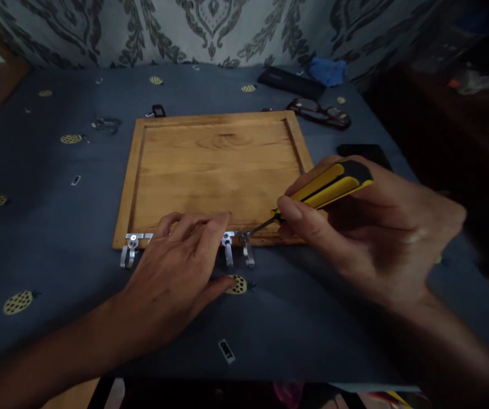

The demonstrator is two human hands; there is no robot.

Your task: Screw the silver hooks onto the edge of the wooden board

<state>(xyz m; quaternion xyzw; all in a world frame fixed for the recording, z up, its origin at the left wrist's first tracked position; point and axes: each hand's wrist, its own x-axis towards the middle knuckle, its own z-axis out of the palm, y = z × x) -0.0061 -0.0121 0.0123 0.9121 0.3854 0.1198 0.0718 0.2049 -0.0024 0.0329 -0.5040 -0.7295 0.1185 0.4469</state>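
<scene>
My right hand [364, 238] is closed around a yellow and black screwdriver [323, 190]. Its thin shaft points down and left, and the tip is at the rightmost metal hook [248, 253], by its screw. My left hand [180, 255] lies across the near edge of a framed wooden board [210, 170], fingers spread over the metal rail, thumb out over the cloth. It hides the middle of the rail. Another hook [228, 250] shows just right of this hand, and a hook [131, 250] with a bright screw is at the rail's left end.
A blue patterned cloth [57, 244] covers the table. Behind the board lie eyeglasses [319, 112], a dark case [291, 82] and a blue cloth [328, 71]. A dark flat object [366, 154] is to the right, small metal pieces [106, 125] to the left. A patterned curtain [210, 34] hangs behind.
</scene>
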